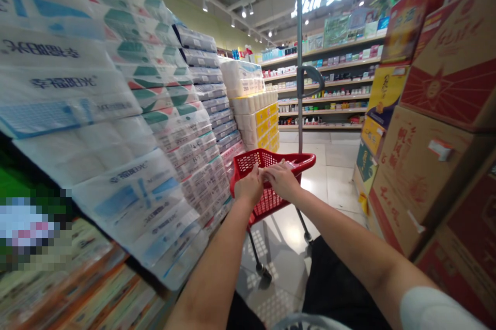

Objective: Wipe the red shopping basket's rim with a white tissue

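A red plastic shopping cart (271, 205) with a perforated basket stands on the tiled floor in front of me. My left hand (249, 184) is closed at the near side of the basket, its thumb and fingers drawn together. Against it, fingertips touching or nearly so, is my right hand (284, 180), with bent fingers. Whatever lies between the fingers is too small or too hidden to make out. A tall grey pole (299, 41) with a loop rises at the cart's far side. Part of the basket's near rim is covered by my hands.
Wrapped tissue packs (147, 185) are stacked high along the left. Cardboard cartons (422, 165) line the right side. Yellow-and-white paper rolls (258, 123) stand farther ahead on the left. Beyond the tiled aisle (341, 185), shelves (329, 84) hold many small products.
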`<state>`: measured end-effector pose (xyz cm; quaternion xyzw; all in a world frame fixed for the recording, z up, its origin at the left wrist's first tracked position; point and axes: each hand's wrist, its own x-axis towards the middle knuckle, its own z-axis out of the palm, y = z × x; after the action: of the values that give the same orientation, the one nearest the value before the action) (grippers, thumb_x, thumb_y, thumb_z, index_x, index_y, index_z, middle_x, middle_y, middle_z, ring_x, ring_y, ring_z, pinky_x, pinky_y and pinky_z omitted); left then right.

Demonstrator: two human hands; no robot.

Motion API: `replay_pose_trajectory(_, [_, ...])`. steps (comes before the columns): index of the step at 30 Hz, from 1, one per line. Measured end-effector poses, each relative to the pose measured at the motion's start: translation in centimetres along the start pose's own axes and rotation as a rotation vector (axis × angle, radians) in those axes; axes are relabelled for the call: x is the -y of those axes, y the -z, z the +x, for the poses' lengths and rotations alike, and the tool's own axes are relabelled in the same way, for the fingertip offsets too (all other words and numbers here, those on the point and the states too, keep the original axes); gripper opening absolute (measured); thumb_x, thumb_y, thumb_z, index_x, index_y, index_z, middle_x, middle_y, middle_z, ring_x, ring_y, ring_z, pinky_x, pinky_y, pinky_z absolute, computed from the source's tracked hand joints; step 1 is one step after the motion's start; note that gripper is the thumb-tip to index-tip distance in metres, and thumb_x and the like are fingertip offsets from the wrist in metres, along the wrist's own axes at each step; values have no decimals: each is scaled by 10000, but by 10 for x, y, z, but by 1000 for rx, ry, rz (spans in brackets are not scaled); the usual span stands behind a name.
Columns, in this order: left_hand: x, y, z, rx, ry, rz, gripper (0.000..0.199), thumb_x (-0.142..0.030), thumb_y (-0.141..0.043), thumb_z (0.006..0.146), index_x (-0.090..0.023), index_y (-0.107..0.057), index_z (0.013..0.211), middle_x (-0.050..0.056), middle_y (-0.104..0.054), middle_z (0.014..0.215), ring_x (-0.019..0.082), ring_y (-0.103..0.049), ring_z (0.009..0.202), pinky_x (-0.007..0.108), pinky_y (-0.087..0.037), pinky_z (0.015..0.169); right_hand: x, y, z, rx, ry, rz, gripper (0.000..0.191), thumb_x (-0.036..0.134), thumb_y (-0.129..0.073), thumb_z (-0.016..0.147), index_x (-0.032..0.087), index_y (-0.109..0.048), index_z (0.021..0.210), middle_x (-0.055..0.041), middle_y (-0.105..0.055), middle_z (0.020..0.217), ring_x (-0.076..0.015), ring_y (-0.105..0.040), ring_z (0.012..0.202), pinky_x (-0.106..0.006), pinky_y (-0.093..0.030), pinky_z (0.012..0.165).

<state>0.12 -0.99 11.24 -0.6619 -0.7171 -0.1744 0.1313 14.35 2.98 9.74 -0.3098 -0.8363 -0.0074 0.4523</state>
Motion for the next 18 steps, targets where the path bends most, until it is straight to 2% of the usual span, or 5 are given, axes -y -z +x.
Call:
replay_pose_trajectory(4, [1,-13,-10,-153,-22,96,560,-408,-135,969,-125,-495,1290,162,-690,871,266,-652,835,391,-424,756,-5,-1,1,37,130,37,234,198,-477,925,215,-658,1073,-61,-652,1129,-206,-527,1088,-410,-369,1001])
replay_pose_trajectory(9, [8,-19,-18,-247,-94,75,547,-427,-187,959,-146,-655,963,148,-681,856,272,-615,820,407,-389,757,-15,2,1,-54,-51,28,233,215,-474,931,201,-687,1023,-79,-675,1058,-211,-561,1018,-423,-400,958])
replay_pose_trajectory(11, [11,-18,-19,-242,-115,73,549,-435,-193,957,-149,-660,910,144,-682,845,271,-609,818,401,-386,751,-11,4,0,-30,4,40,219,207,-501,914,209,-686,1031,-74,-668,1087,-212,-551,1046,-424,-387,978])
replay_pose_trajectory(14, [18,-18,-19,-235,-156,23,529,-427,-200,959,-160,-657,956,131,-693,880,251,-612,821,379,-394,756,-2,6,-3,60,165,88,244,188,-525,897,227,-660,1096,-54,-652,1143,-197,-540,1071,-403,-378,996])
replay_pose_trajectory(18, [38,-21,-23,-368,-115,-226,519,-387,-151,973,-195,-607,1129,92,-691,1028,218,-613,928,360,-419,831,4,4,-3,-3,52,44,195,161,-525,883,197,-692,978,-57,-681,1026,-200,-561,992,-417,-385,976])
